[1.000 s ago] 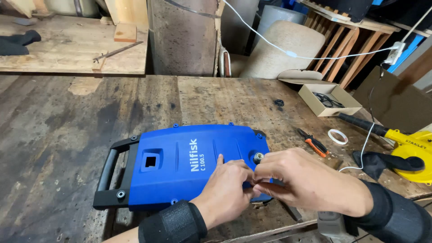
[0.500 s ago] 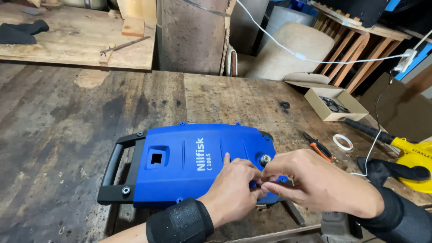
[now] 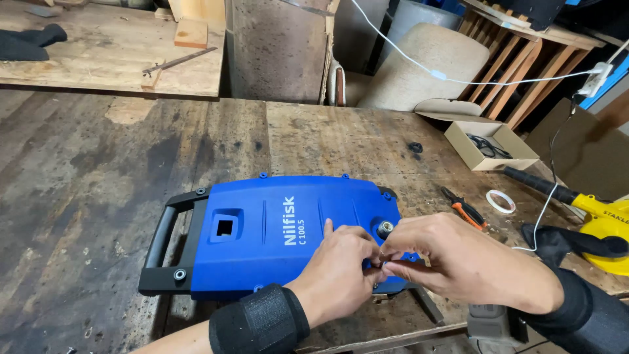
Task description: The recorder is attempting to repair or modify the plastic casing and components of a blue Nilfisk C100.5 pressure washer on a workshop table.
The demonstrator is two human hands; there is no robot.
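A blue pressure washer housing [image 3: 262, 229] with a black carry handle [image 3: 164, 242] lies flat on the worn wooden workbench [image 3: 98, 170]. My left hand [image 3: 337, 269], with a black wrist wrap, rests on the housing's near right corner. My right hand [image 3: 458, 259] meets it there, and the fingertips of both pinch a small part that is too tiny to identify. A round metal fitting [image 3: 384, 229] sits just above the fingers.
Orange-handled pliers [image 3: 464, 208] and a roll of white tape [image 3: 500, 200] lie right of the housing. An open cardboard box [image 3: 488, 141] sits at the back right, and a yellow and black tool [image 3: 606, 219] at the right edge. A white cable [image 3: 458, 82] crosses overhead.
The view has shifted slightly. Both hands stay pinched together at the housing's right corner, with only small finger movement.
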